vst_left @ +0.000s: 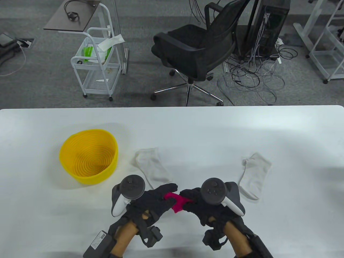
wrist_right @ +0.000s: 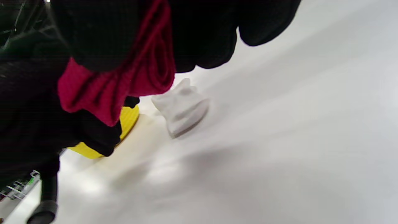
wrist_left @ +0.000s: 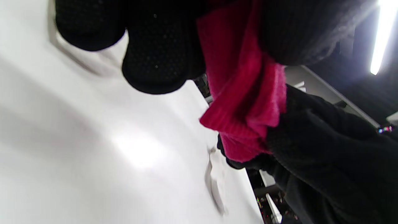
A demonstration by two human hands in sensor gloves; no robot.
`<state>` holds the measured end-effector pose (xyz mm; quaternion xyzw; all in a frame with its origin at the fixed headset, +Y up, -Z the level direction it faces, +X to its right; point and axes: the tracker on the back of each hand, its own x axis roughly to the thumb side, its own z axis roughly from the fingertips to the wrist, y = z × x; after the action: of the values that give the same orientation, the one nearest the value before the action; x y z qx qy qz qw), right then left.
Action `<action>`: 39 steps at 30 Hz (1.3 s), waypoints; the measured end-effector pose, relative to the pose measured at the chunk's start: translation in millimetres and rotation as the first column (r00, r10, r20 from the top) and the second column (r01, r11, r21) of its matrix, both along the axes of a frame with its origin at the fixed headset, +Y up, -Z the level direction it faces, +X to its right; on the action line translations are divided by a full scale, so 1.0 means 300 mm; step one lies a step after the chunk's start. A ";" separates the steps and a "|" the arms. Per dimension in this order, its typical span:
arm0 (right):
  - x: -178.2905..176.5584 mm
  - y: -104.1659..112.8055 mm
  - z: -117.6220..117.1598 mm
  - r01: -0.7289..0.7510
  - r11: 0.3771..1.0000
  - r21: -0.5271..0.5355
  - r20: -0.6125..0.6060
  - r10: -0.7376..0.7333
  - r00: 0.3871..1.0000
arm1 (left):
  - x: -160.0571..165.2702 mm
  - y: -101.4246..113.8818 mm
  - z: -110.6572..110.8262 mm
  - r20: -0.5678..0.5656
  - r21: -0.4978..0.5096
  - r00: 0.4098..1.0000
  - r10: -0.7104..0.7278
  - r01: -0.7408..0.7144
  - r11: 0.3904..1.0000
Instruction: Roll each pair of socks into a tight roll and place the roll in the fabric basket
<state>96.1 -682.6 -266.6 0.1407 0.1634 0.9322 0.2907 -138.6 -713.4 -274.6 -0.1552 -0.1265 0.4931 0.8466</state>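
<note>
Hands meet over the near edge of the desk (vst_left: 188,129), both gripping one pink sock bundle (vst_left: 176,202) — the left hand (vst_left: 153,200) pinching its left end, the right hand (vst_left: 197,203) curled round the right. The bundle hangs just above the surface, its long axis running hand to hand. The yellow basket (vst_left: 88,159) stands up and to the left, nearer the left hand. One white sock (vst_left: 153,167) lies flat between basket and hands; it sits low and should not block the way. Another white sock (vst_left: 254,176) lies off right.
</note>
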 end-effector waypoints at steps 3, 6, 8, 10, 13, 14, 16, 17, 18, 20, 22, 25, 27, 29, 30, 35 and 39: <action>-0.022 -0.021 -0.004 0.044 0.998 0.052 0.031 -0.046 0.998 | -0.039 -0.003 -0.013 -0.053 -0.011 0.998 0.036 -0.037 0.999; -0.027 -0.055 0.010 0.060 0.997 0.058 0.028 -0.062 0.998 | -0.047 -0.012 -0.021 -0.063 -0.031 0.998 0.018 -0.020 0.999; -0.019 -0.058 0.026 0.019 0.990 0.137 0.033 -0.024 0.999 | -0.046 -0.017 -0.025 -0.075 -0.029 0.997 -0.009 0.007 1.000; -0.010 -0.050 0.040 -0.023 0.974 0.226 0.044 0.013 0.999 | -0.046 -0.018 -0.027 -0.072 -0.029 0.997 -0.019 0.017 0.999; -0.014 -0.044 0.050 -0.045 0.961 0.272 0.045 0.034 0.998 | -0.043 -0.021 -0.023 -0.058 -0.038 0.998 -0.009 0.006 0.999; -0.017 -0.044 0.051 -0.064 0.958 0.280 0.046 0.053 0.998 | -0.042 -0.023 -0.024 -0.054 -0.041 0.998 -0.015 0.013 0.999; -0.018 -0.047 0.052 -0.079 0.953 0.293 0.050 0.067 0.996 | -0.041 -0.029 -0.029 -0.048 -0.056 0.999 -0.011 0.009 0.998; -0.019 -0.049 0.051 -0.086 0.952 0.293 0.049 0.075 0.996 | -0.040 -0.035 -0.032 -0.044 -0.065 0.999 -0.009 0.006 0.998; -0.019 -0.052 0.051 -0.086 0.954 0.287 0.048 0.075 0.996 | -0.039 -0.040 -0.033 -0.039 -0.066 0.999 -0.011 0.009 0.998; -0.019 -0.061 0.050 -0.092 0.953 0.288 0.068 0.075 0.995 | -0.032 -0.046 -0.030 -0.028 -0.050 0.999 -0.035 0.034 0.998; -0.022 -0.069 0.048 -0.118 0.951 0.287 0.067 0.103 0.992 | -0.023 -0.043 -0.023 -0.021 -0.038 0.997 -0.076 0.076 0.996; -0.025 -0.078 0.046 -0.123 0.953 0.275 0.089 0.102 0.991 | -0.013 -0.039 -0.013 -0.007 -0.012 0.994 -0.105 0.105 0.994; -0.021 -0.084 0.040 -0.121 0.959 0.257 0.121 0.092 0.988 | -0.006 -0.042 -0.011 0.020 -0.006 0.994 -0.107 0.107 0.994; -0.012 -0.091 0.034 -0.117 0.965 0.236 0.168 0.078 0.983 | 0.001 -0.043 -0.009 0.048 -0.014 0.994 -0.102 0.103 0.995; -0.009 -0.095 0.031 -0.113 0.967 0.230 0.185 0.070 0.980 | 0.004 -0.042 -0.009 0.048 -0.007 0.994 -0.102 0.103 0.995; 0.001 -0.109 0.026 0.002 0.985 0.170 0.153 -0.028 0.988 | -0.004 -0.037 -0.012 0.032 0.006 0.994 -0.103 0.103 0.995; 0.009 -0.125 0.019 0.103 0.993 0.050 0.069 -0.107 0.992 | -0.028 -0.038 -0.020 0.004 -0.004 0.999 -0.054 0.054 0.999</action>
<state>98.9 -720.2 -260.8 0.1223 0.1235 0.9236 0.3417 -147.0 -724.7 -280.8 -0.1615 -0.1230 0.4701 0.8590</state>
